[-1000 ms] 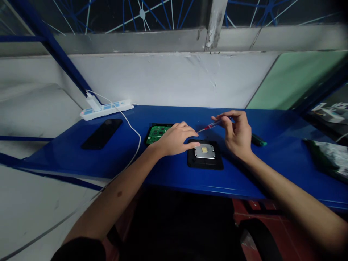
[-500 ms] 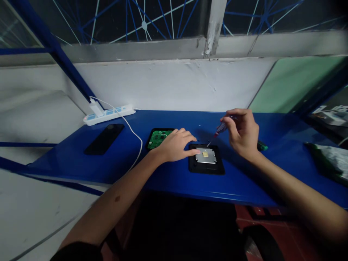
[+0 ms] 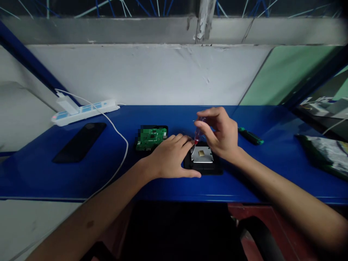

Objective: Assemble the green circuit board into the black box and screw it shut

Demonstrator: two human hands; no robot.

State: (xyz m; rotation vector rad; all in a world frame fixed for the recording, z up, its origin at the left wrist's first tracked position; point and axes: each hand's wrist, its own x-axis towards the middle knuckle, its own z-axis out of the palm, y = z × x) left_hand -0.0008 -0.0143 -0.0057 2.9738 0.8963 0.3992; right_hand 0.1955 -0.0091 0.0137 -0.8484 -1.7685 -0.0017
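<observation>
A small black case (image 3: 216, 167) lies flat on the blue table, with a silver metal plate (image 3: 207, 156) and a yellowish square pad in its middle. My left hand (image 3: 170, 156) grips the case from its left side, thumb along the front edge and fingers at the back. Pinched in my right hand (image 3: 223, 134) is a screwdriver (image 3: 199, 132) with a clear purplish handle and a red collar. Its thin shaft points down to the plate's left edge; the exact tip contact is too small to tell. Left of my left hand sits a green circuit board (image 3: 153, 137) in a black shell.
A green-and-black handled tool (image 3: 251, 136) lies right of my right hand. Farther left are a black phone (image 3: 80, 142) and a white power strip (image 3: 87, 112) with a cable (image 3: 125, 145). A shiny bag (image 3: 326, 152) lies at the far right.
The screwdriver has moved from the plate's back edge to its left edge. My left thumb has shifted from the plate to the case's front edge. The camera view has tilted down.
</observation>
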